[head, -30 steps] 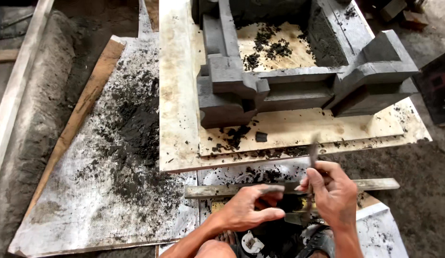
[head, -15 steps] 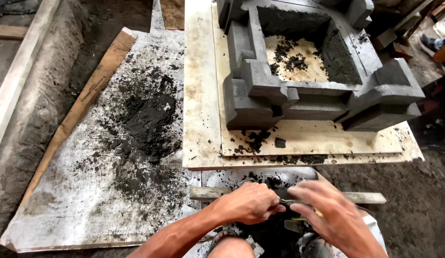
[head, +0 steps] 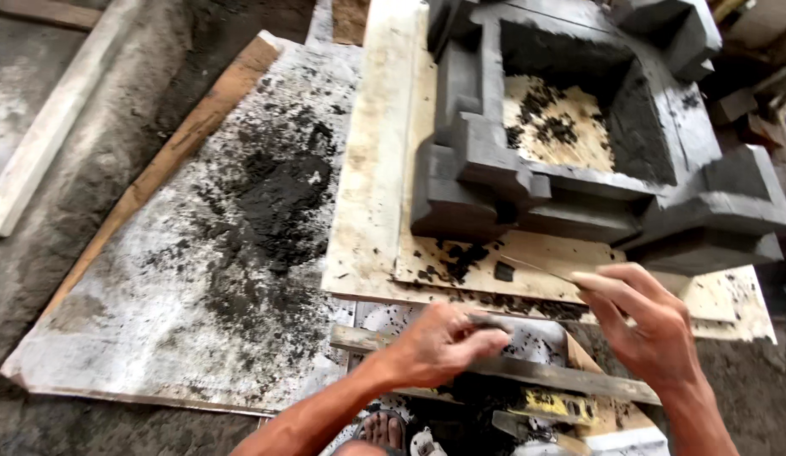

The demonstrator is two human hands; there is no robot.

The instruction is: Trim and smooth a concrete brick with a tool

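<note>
A grey, stepped, square cement moulding (head: pixel 579 169) sits on a pale wooden board (head: pixel 367 203), dark crumbs (head: pixel 549 118) lying in its open centre. Left of the board lies a large whitish sheet (head: pixel 156 295) bearing a heap of dark grey mortar (head: pixel 274 203) (loose and scattered outward). A brown wooden plank (head: pixel 173 156) borders the sheet's left edge; beyond it runs a pale timber batten (head: pixel 55 135).

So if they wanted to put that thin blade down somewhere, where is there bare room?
The pale board has a bare strip left of the grey moulded block. The grey sheet is barest near its lower-left corner, away from the dark sand pile. It is crowded by the left hand and right hand, with tools underneath.
</note>
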